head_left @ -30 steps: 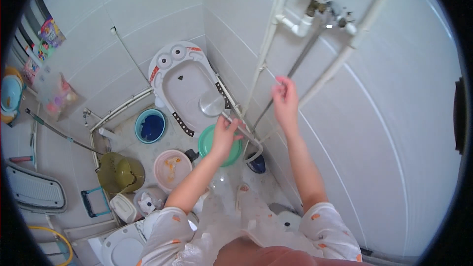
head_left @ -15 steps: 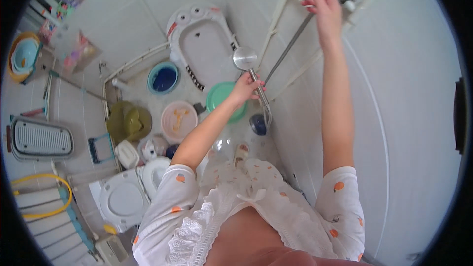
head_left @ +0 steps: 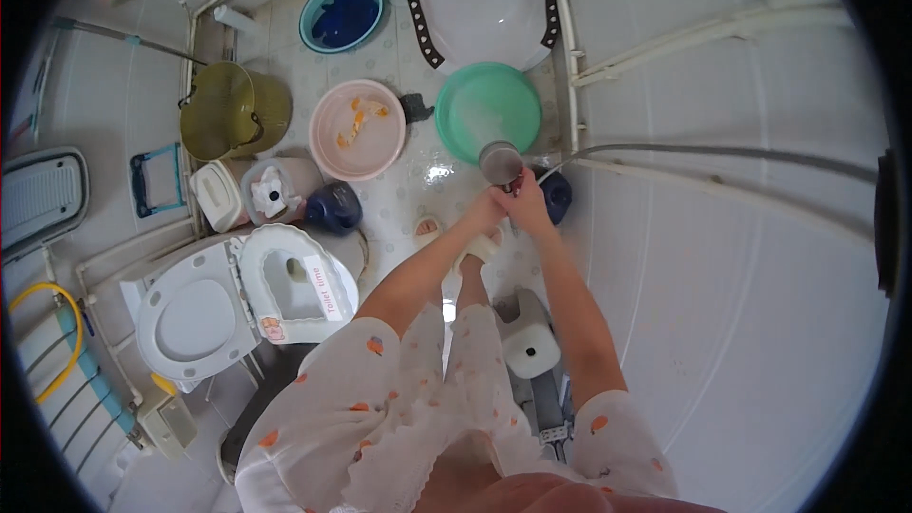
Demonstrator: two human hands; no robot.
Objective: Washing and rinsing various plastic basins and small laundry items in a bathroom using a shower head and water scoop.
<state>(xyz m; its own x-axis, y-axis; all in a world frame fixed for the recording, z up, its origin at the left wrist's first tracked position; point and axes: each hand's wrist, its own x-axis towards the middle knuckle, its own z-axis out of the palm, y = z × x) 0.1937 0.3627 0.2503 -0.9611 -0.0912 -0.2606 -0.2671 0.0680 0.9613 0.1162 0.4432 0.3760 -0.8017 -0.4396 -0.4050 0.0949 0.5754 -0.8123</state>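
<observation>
Both my hands meet at the handle of a round metal hand shower [head_left: 501, 163]. My left hand [head_left: 485, 212] closes on it from the left, my right hand [head_left: 526, 204] from the right, and the fingers partly hide the handle. The shower's disc hangs over the near edge of a round green basin [head_left: 521, 133] on the floor. A pale spray of water shows over the basin's middle. From my right hand the grey shower hose [head_left: 722, 154] runs off to the right along the wall.
A pink basin [head_left: 319, 154] with orange-and-white cloth sits left of the green one. Beyond are a blue basin [head_left: 306, 24] and a white baby bath [head_left: 480, 0]. An olive bucket [head_left: 204, 119] and toilet [head_left: 199, 323] stand left. White pipes [head_left: 731, 33] line the right wall.
My right hand has come down from the wall tap to the shower handle beside my left hand. The shower head has tilted down over the green basin, and spray now shows. The view has dropped lower.
</observation>
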